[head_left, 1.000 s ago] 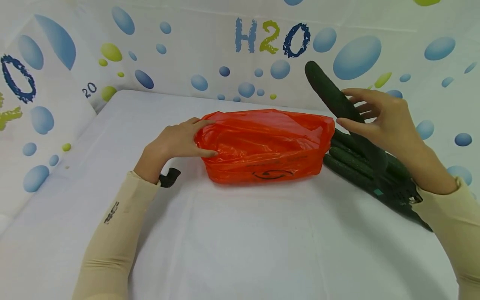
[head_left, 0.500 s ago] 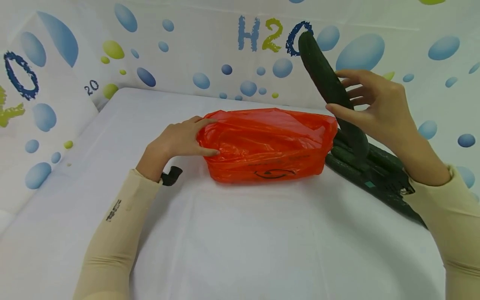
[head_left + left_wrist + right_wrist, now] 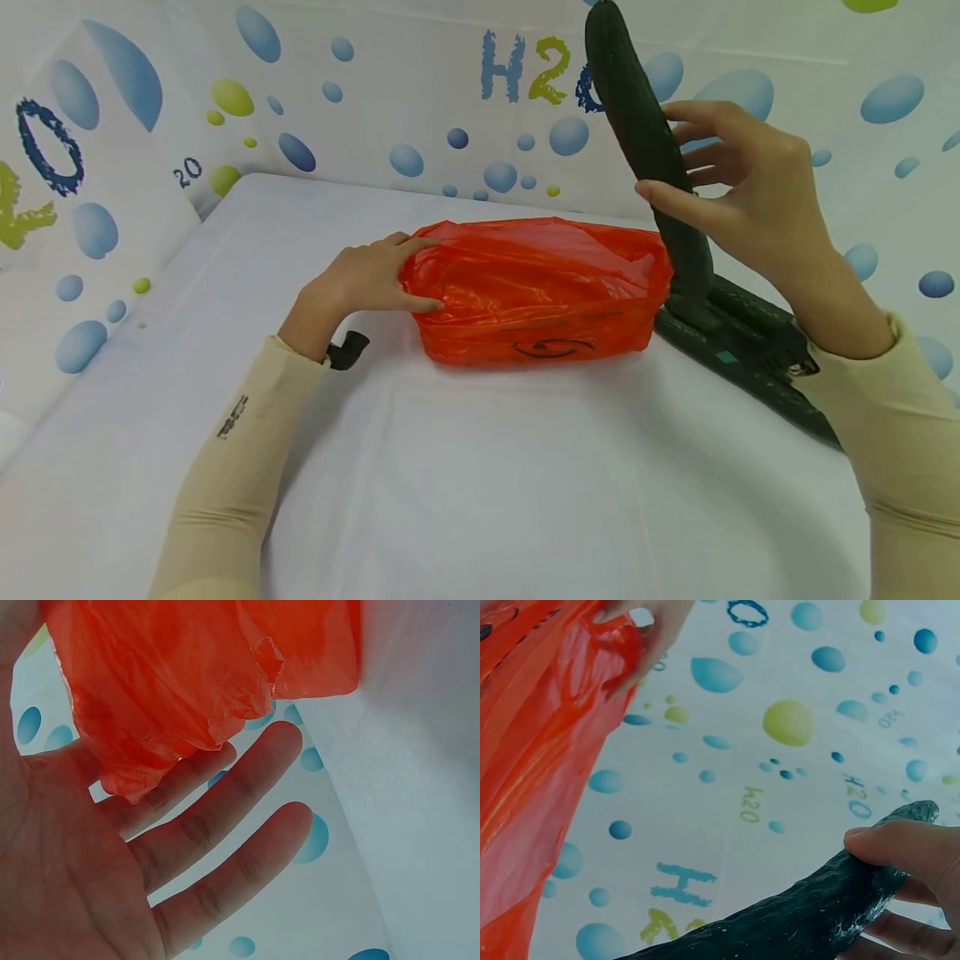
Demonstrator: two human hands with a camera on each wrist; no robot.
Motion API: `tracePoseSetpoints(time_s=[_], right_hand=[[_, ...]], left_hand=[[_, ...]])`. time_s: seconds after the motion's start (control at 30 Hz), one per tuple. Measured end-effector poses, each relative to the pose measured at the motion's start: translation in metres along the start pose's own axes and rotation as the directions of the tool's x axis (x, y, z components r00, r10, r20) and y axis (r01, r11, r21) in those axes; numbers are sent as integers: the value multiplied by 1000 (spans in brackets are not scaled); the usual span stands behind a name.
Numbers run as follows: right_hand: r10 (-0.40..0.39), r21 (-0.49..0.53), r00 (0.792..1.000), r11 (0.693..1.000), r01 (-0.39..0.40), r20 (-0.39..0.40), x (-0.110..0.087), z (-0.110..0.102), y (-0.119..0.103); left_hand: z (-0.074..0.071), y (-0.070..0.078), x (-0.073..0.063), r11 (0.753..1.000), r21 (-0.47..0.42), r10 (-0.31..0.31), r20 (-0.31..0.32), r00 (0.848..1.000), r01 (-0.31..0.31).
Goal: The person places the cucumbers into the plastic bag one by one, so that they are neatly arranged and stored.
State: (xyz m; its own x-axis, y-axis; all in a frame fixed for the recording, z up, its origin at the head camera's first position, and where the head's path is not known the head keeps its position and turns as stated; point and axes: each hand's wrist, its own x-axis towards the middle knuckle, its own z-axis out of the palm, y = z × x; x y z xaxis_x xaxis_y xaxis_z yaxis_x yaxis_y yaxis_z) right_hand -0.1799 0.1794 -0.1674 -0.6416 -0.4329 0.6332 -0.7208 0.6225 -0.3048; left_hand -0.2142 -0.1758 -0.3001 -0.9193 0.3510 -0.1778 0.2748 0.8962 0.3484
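At centre, the red plastic bag (image 3: 540, 287), touched by the spread left hand (image 3: 363, 279), could be struck by the long dark-green cucumber (image 3: 643, 137) if pinched too lightly by the right hand (image 3: 761, 183).

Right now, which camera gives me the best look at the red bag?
The head view: it shows the red bag nearly whole, including the dark print low on its front, with only its left end partly covered by the left hand. The left wrist view shows a crumpled part, cut off at the top; the right wrist view, a part cut off at the left.
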Motion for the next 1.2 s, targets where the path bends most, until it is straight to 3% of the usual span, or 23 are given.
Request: tracePoseSetpoints(time_s=[0.27,0.47,0.73,0.87,1.0,1.2], right_hand=[[-40,53,997,998,43,-66,11,6,-5],[-13,111,995,994,24,-96,19,10,-9],[-23,76,995,997,30,-92,27,6,-17],[-72,77,992,994,80,-100,29,6,-19],[-47,114,994,992,58,-102,29,12,-20],[-60,102,997,993,64,-40,24,23,-18]], left_hand=[[1,0,1,1000,6,3,2,1000,-3],[1,1,1,1000,5,6,8,1000,-6],[1,1,0,1000,3,1,11,1000,-1],[0,2,0,1000,4,7,8,1000,-7],[1,1,1,1000,1,8,8,1000,-8],[0,2,1,1000,4,1,10,1000,-1]])
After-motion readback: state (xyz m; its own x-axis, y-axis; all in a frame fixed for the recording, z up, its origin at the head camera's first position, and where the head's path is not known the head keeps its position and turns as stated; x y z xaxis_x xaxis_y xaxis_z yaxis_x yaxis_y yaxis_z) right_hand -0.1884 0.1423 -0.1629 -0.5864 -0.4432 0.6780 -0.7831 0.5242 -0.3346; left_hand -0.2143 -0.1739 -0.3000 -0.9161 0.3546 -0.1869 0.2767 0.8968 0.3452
